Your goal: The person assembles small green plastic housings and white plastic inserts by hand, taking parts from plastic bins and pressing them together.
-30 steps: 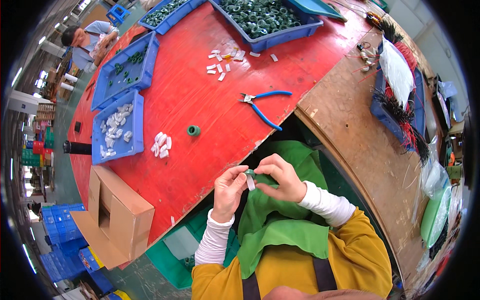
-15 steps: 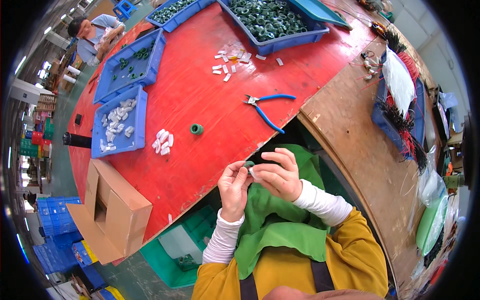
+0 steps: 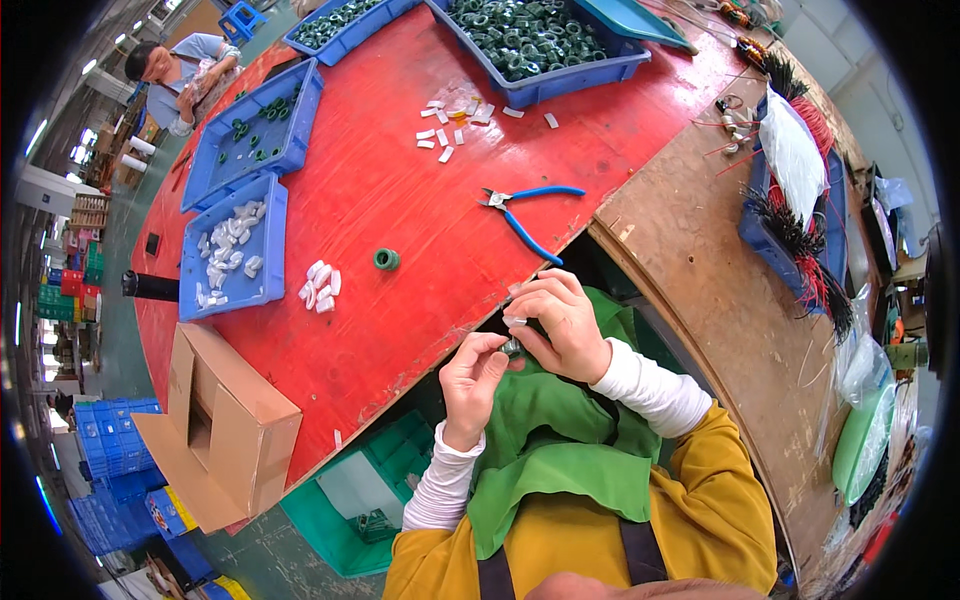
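Over the table's near edge, my left hand [image 3: 471,388] pinches a small dark green ring [image 3: 511,347] between thumb and fingers. Close beside it, my right hand [image 3: 565,328] is closed on a small white piece [image 3: 514,321] at its fingertips. The fingers partly cover both parts, so I cannot tell whether they touch. Ahead on the red tabletop [image 3: 400,200] stands a single green ring [image 3: 386,259], with a small pile of white pieces [image 3: 320,287] to its left. Blue-handled cutting pliers [image 3: 525,212] lie with jaws apart, beyond my right hand.
Blue trays hold green rings [image 3: 525,45] at the back and white pieces [image 3: 228,250] at the left. Loose white strips [image 3: 445,154] lie mid-table. An open cardboard box [image 3: 265,440] sits front left. Rightward, a wooden table [image 3: 690,270] bears a wire-filled bin. Another person [image 3: 180,80] sits far left.
My right hand has drawn slightly up and back from the green ring, with the white piece at its fingertips. The left hand has tilted the ring. The whole view has shifted a little.
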`<action>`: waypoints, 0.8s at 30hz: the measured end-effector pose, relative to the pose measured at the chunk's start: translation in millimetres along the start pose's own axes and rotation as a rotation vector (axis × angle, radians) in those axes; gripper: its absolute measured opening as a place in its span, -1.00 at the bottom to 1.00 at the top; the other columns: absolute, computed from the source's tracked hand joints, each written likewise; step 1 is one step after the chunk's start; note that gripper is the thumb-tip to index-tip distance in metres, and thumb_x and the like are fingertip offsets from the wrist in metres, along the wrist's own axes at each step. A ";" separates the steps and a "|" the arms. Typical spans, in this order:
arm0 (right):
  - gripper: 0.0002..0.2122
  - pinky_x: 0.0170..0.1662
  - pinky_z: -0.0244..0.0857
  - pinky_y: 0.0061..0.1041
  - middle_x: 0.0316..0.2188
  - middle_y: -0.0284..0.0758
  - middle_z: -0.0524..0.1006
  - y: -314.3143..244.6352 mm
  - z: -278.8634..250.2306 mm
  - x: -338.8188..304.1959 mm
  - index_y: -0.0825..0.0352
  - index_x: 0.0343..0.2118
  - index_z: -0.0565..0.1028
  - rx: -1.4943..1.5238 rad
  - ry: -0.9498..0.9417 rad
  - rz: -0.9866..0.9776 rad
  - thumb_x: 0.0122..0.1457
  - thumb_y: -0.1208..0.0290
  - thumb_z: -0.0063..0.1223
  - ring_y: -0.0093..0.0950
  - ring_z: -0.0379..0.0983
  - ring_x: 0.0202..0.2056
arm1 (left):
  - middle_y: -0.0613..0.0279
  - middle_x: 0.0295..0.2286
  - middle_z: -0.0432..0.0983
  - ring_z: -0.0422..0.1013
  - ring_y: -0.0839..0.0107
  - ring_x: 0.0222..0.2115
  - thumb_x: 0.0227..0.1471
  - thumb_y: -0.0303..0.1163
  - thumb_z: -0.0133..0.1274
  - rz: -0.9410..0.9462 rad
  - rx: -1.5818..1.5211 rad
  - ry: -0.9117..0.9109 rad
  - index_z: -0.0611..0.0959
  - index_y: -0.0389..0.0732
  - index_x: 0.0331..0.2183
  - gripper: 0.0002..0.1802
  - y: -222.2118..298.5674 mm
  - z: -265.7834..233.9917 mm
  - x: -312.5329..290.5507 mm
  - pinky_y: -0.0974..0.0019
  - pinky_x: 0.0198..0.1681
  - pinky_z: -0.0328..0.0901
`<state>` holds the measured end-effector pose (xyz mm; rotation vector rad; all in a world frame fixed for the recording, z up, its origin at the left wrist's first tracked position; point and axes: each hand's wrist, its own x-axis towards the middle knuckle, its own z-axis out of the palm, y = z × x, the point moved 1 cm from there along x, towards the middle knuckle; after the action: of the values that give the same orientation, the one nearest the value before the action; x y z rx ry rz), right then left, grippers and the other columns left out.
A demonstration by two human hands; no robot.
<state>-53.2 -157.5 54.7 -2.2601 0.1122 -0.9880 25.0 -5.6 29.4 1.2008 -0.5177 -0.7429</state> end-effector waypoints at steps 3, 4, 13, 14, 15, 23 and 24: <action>-0.82 -0.09 0.23 -0.29 -0.43 -0.37 0.52 -0.2 -1.6 1.0 0.25 -0.40 0.43 -0.008 -0.010 -0.030 -0.07 0.48 0.20 -0.39 0.48 -0.26 | 0.19 -0.33 0.41 0.45 0.40 -0.34 0.12 -0.51 0.01 0.007 0.035 -0.063 0.54 -0.39 -0.25 -0.84 2.7 -3.3 1.1 0.31 -0.26 0.46; -0.83 -0.10 0.23 -0.31 -0.43 -0.37 0.52 0.2 -1.3 -0.4 0.25 -0.41 0.43 0.020 -0.039 -0.001 -0.08 0.48 0.20 -0.38 0.47 -0.27 | 0.19 -0.32 0.41 0.45 0.39 -0.33 0.11 -0.52 0.01 0.000 0.062 -0.097 0.54 -0.39 -0.25 -0.84 3.3 -5.4 1.2 0.31 -0.27 0.46; -0.84 -0.20 0.28 -0.43 -0.49 -0.32 0.50 6.3 -2.0 -12.3 0.30 -0.45 0.47 0.231 -0.224 0.300 -0.11 0.44 0.20 -0.34 0.41 -0.32 | 0.17 -0.31 0.36 0.40 0.43 -0.32 0.06 -0.58 0.05 0.029 0.008 -0.167 0.58 -0.31 -0.29 -0.89 -4.7 -9.8 1.6 0.29 -0.31 0.50; -0.84 -0.22 0.30 -0.43 -0.49 -0.32 0.50 7.8 -1.5 -14.3 0.31 -0.45 0.49 0.294 -0.242 0.355 -0.10 0.44 0.21 -0.35 0.41 -0.33 | 0.18 -0.30 0.35 0.40 0.44 -0.32 0.06 -0.59 0.05 0.022 -0.008 -0.167 0.58 -0.30 -0.30 -0.89 -5.8 -9.7 1.1 0.29 -0.32 0.50; -0.84 -0.22 0.30 -0.43 -0.49 -0.32 0.50 10.0 -1.6 -16.8 0.31 -0.45 0.49 0.294 -0.241 0.357 -0.10 0.44 0.21 -0.35 0.41 -0.33 | 0.18 -0.30 0.35 0.40 0.44 -0.32 0.06 -0.59 0.05 0.020 -0.007 -0.168 0.58 -0.30 -0.30 -0.89 -7.0 -9.9 0.9 0.29 -0.32 0.50; -0.79 -0.21 0.33 -0.64 -0.36 -0.35 0.53 13.9 8.7 -32.8 0.45 -0.27 0.46 1.099 -0.229 1.056 0.11 0.42 0.16 -0.65 0.45 -0.30 | 0.19 -0.24 0.30 0.43 0.40 -0.31 0.08 -0.54 0.05 -0.032 -0.078 -0.148 0.57 -0.28 -0.26 -0.87 -9.1 -7.1 3.0 0.27 -0.31 0.51; -0.76 -0.17 0.33 -0.63 -0.33 -0.37 0.53 15.2 11.0 -38.2 0.45 -0.21 0.47 1.132 -0.228 1.064 0.14 0.40 0.13 -0.63 0.45 -0.29 | 0.19 -0.24 0.30 0.43 0.40 -0.31 0.08 -0.54 0.05 -0.031 -0.079 -0.148 0.57 -0.28 -0.26 -0.87 -10.4 -6.6 2.6 0.27 -0.31 0.51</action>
<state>-70.2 -151.1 16.2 -0.9687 0.4579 -0.0885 28.9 -5.2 17.4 1.0875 -0.5872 -0.8760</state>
